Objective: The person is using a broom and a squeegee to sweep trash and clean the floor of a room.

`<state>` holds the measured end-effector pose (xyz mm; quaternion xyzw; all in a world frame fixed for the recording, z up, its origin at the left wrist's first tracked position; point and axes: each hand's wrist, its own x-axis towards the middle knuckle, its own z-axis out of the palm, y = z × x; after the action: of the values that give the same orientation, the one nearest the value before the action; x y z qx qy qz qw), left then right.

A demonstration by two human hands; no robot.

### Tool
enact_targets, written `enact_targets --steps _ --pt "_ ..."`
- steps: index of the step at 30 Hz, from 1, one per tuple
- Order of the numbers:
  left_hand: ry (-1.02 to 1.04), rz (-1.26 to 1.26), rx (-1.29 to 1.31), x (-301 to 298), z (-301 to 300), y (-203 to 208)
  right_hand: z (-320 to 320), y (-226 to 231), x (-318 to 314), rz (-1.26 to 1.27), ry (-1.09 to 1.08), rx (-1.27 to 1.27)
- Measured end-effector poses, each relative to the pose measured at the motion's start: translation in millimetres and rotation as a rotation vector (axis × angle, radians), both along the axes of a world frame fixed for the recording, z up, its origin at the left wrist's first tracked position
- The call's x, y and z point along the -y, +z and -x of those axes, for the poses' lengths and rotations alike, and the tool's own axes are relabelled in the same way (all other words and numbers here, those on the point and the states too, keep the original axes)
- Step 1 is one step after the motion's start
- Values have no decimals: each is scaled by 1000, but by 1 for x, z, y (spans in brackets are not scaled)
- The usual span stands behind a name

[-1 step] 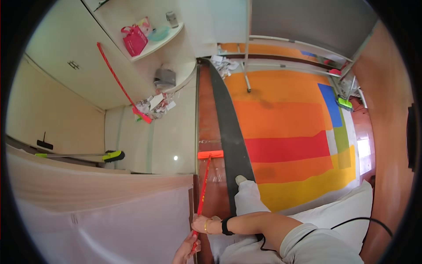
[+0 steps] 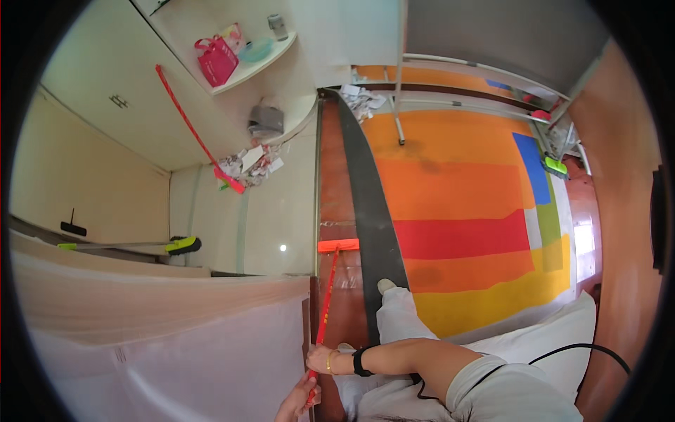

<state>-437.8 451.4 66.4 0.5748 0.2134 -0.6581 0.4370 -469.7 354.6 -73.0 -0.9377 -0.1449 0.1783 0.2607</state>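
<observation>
A red broom (image 2: pixel 328 302) slants down to the reddish-brown floor strip, its flat orange-red head (image 2: pixel 338 245) lying across that strip. My right hand (image 2: pixel 320 358), with a bracelet and a black wristband, is closed around the handle. Lower down, near the handle's end, my left hand (image 2: pixel 299 399) grips it as well. Clear, shiny scraps (image 2: pixel 344 280) lie on the strip just below the head. Bristles under the head cannot be made out.
A dark grey strip (image 2: pixel 376 211) borders the colourful rug (image 2: pixel 457 239). Paper scraps (image 2: pixel 253 165) lie by another red broom (image 2: pixel 186 119) leaning on the cabinet. More paper (image 2: pixel 362 102) sits near the grey board's stand (image 2: pixel 399 123). A white-covered bed (image 2: pixel 190 344) is on the left.
The whole view has shifted by a hair. Both hands keep their hold on the broom, and its head stays in the same place on the floor strip.
</observation>
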Motion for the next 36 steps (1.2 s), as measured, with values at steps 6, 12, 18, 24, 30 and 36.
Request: enact_targets --steps 6,12,18,24,30,36 --pt "-68 -246 328 38 54 29 34 8 12 -203 309 87" --pt "-88 -284 364 57 79 -32 53 -18 35 -220 386 107" --pt "-73 -308 359 39 77 -33 46 -7 37 -246 323 125" --pt "-46 -301 327 18 75 -22 50 6 5 -285 365 0" --pt "-66 -209 398 41 57 -77 12 -39 60 -11 278 -16" --pt "-62 -163 296 17 49 -61 17 -10 39 2 286 -86"
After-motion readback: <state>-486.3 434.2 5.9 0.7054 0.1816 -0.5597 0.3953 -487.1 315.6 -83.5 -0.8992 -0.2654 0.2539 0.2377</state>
